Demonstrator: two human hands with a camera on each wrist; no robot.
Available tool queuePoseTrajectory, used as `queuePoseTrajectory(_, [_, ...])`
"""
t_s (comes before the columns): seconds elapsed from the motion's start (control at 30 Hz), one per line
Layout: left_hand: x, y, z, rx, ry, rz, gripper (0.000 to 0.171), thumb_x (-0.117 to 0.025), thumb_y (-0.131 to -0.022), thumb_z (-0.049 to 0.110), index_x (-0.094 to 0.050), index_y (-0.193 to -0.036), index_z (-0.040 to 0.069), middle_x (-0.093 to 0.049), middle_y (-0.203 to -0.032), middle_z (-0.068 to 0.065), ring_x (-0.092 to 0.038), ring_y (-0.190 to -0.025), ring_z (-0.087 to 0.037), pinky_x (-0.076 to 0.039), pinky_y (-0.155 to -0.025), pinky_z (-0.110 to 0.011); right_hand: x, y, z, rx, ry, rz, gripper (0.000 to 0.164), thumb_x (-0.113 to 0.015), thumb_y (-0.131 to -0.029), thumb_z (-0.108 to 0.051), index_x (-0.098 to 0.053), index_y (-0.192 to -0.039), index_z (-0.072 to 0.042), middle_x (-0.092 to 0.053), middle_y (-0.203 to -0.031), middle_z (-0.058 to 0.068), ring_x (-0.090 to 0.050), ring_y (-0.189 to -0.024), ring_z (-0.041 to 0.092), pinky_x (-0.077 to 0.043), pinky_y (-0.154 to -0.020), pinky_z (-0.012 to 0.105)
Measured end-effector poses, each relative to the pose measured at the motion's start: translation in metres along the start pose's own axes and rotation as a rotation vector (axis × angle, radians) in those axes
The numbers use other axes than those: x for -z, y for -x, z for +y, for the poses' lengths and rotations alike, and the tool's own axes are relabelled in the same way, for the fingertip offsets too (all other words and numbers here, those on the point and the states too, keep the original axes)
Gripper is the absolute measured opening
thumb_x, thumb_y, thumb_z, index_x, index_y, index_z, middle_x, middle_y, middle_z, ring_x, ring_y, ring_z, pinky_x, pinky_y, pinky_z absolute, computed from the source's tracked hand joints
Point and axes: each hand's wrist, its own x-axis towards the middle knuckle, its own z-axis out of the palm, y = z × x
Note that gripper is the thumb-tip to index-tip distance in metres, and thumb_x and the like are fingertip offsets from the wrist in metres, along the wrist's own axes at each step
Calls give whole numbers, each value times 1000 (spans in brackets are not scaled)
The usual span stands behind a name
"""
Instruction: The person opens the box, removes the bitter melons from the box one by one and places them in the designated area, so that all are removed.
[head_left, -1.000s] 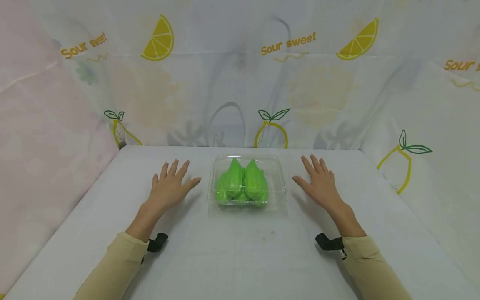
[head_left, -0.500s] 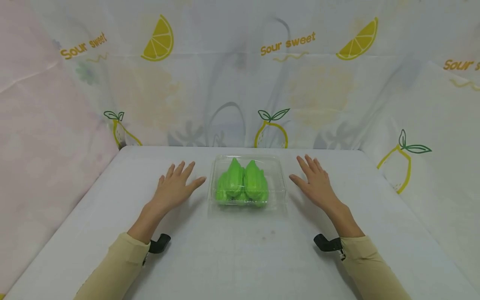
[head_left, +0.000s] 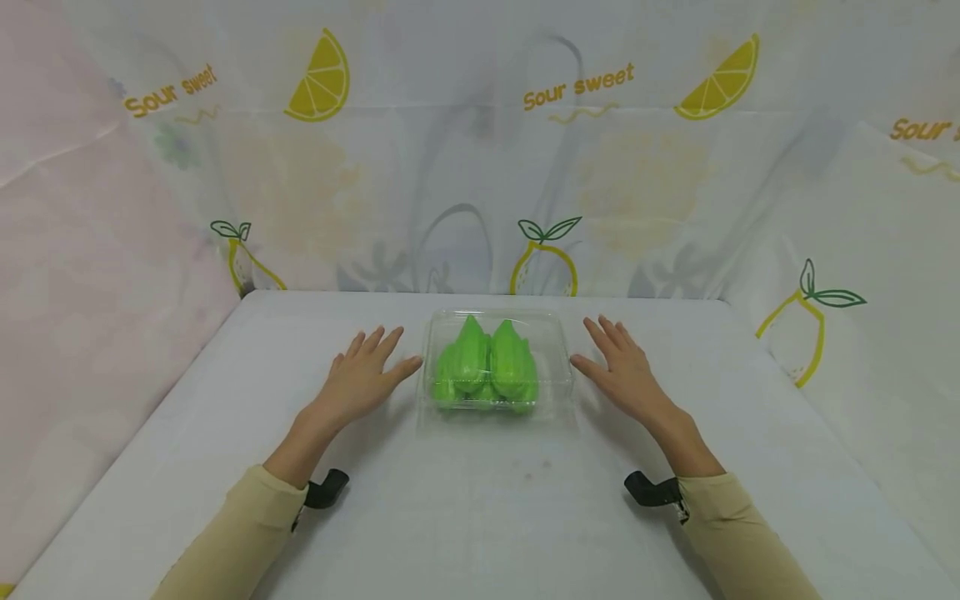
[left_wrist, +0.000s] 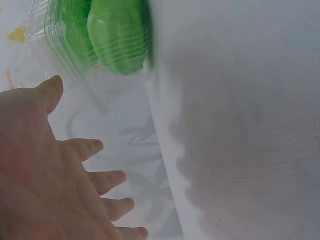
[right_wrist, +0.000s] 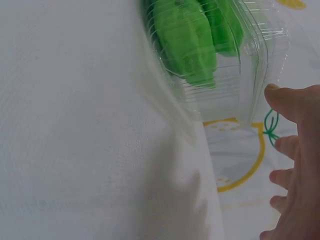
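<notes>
A clear plastic clamshell box sits on the white table, its lid down over several bright green ridged fruits or vegetables. At the box's left side is my left hand, palm down with fingers spread and the thumb tip right by the box's edge. Opposite it, my right hand is held with straight fingers, its thumb tip close to the box's right edge. Both wrist views show the green pieces through the ribbed plastic wall, with each thumb nearest the rim. Neither hand holds anything.
The white-covered table ends in front of a hanging cloth printed with lemons and lettering. A black wrist camera is on the left arm, and another black wrist camera is on the right. Tan sleeves cover both forearms.
Both hands have moved inward toward the box, the left one to the right and the right one to the left. The box and its contents stay in place.
</notes>
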Motion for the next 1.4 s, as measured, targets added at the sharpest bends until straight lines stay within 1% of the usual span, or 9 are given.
queuePoseTrajectory(0.27, [-2, 0, 0, -10, 1, 1, 82, -33, -98, 69, -19, -159, 15, -13, -165, -21, -4, -151, -50, -8, -114, -77, -1, 1, -1, -2, -27, -24, 71, -48, -102, -47, -20, -159, -14, -12, -166, 19, -3, -153, 46, -7, -115, 75])
queuePoseTrajectory(0.67, [-1, 1, 1, -27, 43, -13, 80, -34, -100, 66, -21, -159, 14, -14, -165, -22, -4, -151, -50, -7, -114, -77, 0, 0, -3, 1, -54, -41, 69, -47, -103, -44, -22, -158, -13, -13, -166, 19, -3, -153, 45, -7, -117, 73])
queuePoseTrajectory(1.13, [-3, 3, 1, -41, 53, -17, 80, -38, -100, 64, -23, -158, 12, -16, -164, -24, -6, -150, -52, -9, -113, -78, -4, 0, -1, 1, -78, -69, 69, -47, -103, -43, -22, -158, -10, -13, -165, 21, -4, -152, 48, -9, -119, 70])
queuePoseTrajectory(1.23, [-3, 3, 1, -46, 70, -20, 79, -39, -100, 63, -23, -158, 11, -17, -163, -25, -7, -150, -53, -10, -114, -77, -4, 0, -2, 3, -102, -81, 69, -47, -103, -43, -22, -158, -10, -13, -165, 21, -4, -152, 48, -9, -119, 70])
queuePoseTrajectory(1.4, [-5, 1, -1, -63, 129, -38, 76, -40, -101, 61, -25, -158, 13, -18, -163, -25, -9, -149, -53, -11, -116, -74, -5, 0, -2, 18, -149, -111, 67, -45, -104, -42, -22, -158, -9, -14, -165, 22, -5, -152, 47, -9, -119, 70])
